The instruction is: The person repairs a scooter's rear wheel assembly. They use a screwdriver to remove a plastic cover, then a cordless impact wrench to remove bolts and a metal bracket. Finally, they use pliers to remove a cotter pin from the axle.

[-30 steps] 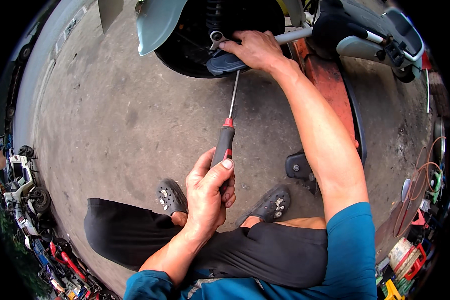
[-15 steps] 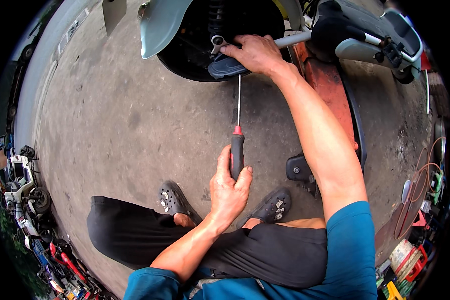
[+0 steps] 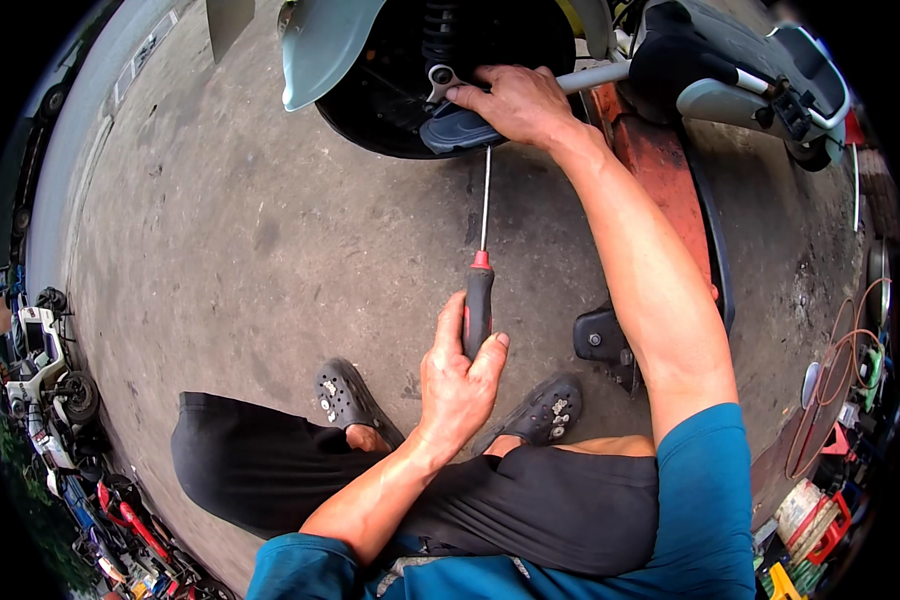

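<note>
Your left hand grips the screwdriver, tip at the cover; your right hand lies over it, finger grip unclear. Work looks unfinished; what's left doesn't show.

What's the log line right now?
left hand: holding screwdriver | right hand: touching dark grey part | screwdriver tip: near part, contact unclear

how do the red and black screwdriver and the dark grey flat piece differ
Shape: the red-and-black, metal-shafted screwdriver is slim, while the dark grey, round-ended flat piece is broader. Colour: the screwdriver adds red and silvery parts; the flat piece shows only dark tones. Hold: the bare left hand grips the screwdriver; the bare right hand lies over part of the flat piece. Both have dark surfaces.
</note>
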The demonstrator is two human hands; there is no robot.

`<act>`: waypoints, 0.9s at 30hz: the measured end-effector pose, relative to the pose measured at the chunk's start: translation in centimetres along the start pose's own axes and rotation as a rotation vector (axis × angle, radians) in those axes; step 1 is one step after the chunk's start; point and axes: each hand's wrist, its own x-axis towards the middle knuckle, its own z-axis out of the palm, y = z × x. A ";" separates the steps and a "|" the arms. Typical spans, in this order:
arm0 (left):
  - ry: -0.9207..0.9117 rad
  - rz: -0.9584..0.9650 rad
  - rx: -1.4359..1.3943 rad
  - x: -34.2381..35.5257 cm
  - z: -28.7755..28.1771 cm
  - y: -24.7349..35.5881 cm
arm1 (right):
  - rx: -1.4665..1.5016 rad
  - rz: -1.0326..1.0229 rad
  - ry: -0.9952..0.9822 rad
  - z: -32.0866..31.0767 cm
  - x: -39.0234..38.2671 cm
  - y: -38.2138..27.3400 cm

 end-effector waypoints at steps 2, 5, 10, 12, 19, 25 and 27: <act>0.009 0.077 0.014 0.1 0.1 -0.6 | -0.007 0.003 -0.036 -0.3 0.2 -0.1; -0.078 -0.071 -0.246 0.3 -0.4 -0.2 | -0.006 0.011 -0.024 -0.3 0.0 -0.2; -0.165 -0.359 -0.729 0.2 -1.8 2.4 | 0.007 0.008 -0.035 -0.6 -0.1 -0.2; -0.081 -0.304 -0.537 -0.1 -1.2 3.5 | 0.011 0.014 -0.050 -0.6 -0.1 -0.3; -0.051 -0.121 -0.283 -0.3 4.0 5.7 | 0.019 -0.014 0.070 0.5 0.1 0.2; -0.109 -0.234 -0.517 0.0 3.0 7.0 | 0.048 0.034 -0.019 0.4 0.3 -0.3; -0.183 -0.307 -0.704 -0.1 2.5 7.2 | 0.042 0.040 -0.017 0.2 0.3 0.0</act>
